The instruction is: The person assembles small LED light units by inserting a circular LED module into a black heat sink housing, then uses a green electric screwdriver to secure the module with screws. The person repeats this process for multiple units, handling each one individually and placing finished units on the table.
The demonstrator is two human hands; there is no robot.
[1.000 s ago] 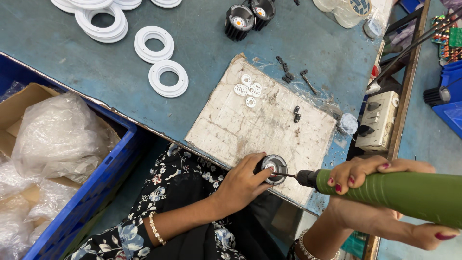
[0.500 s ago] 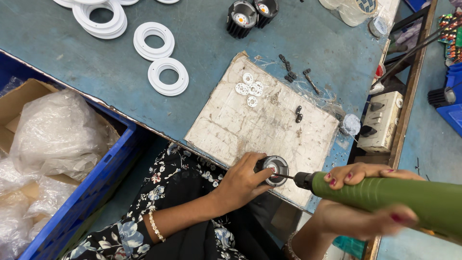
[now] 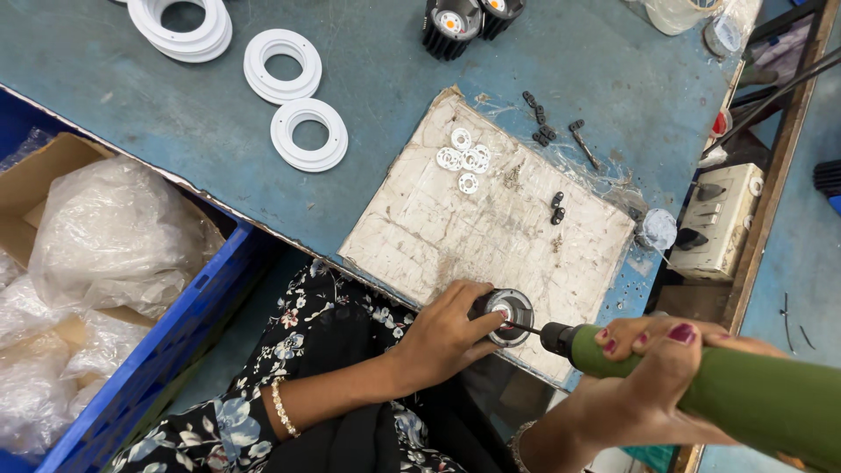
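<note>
Two hands are occupied at the near edge of a worn white board [image 3: 491, 219] on the blue counter [image 3: 385, 79]: a small round metal lamp housing [image 3: 511, 311] is clasped by the left hand [image 3: 447, 337]. A green electric screwdriver [image 3: 701, 394] is gripped by the right hand [image 3: 653, 377], its bit set into the housing's centre. Small white rings [image 3: 464, 162] are scattered at the board's far end.

1. One view only: a head-worn camera is looking steeply down, almost straight from above.
2. It is sitting close over the left hand [image 3: 447, 337] and right hand [image 3: 653, 385] at the frame's lower edge.
3. It is facing across the blue table [image 3: 385, 61], which is filling the upper frame.
</note>
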